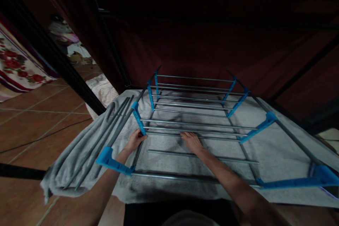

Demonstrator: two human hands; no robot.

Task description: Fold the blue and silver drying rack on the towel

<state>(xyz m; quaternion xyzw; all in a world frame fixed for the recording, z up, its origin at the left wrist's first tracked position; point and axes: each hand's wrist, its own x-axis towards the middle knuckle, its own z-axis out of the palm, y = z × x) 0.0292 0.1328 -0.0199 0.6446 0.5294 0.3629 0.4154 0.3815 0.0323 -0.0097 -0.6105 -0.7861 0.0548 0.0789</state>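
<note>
Two bare hands are at a metal rack (292, 140), which is placed on a grey cloth (288, 173) before the person. The left hand (135, 140) has its thumb and fingers pinching the lower end of a blue bracket (138, 120). The right hand (192, 141) lies upon a thin rod (164, 134), its fingers near together; in this dim light I cannot tell whether they close around it. One separate rod (172, 153) passes under the right forearm, and several grey tubes (105, 143) lie at the left side.

Blue brackets (106, 159) and silvery rods (169, 153) are seen — past the grey blanket's (267, 152) left edge, white cloth (26, 65) is flowered in red.
</note>
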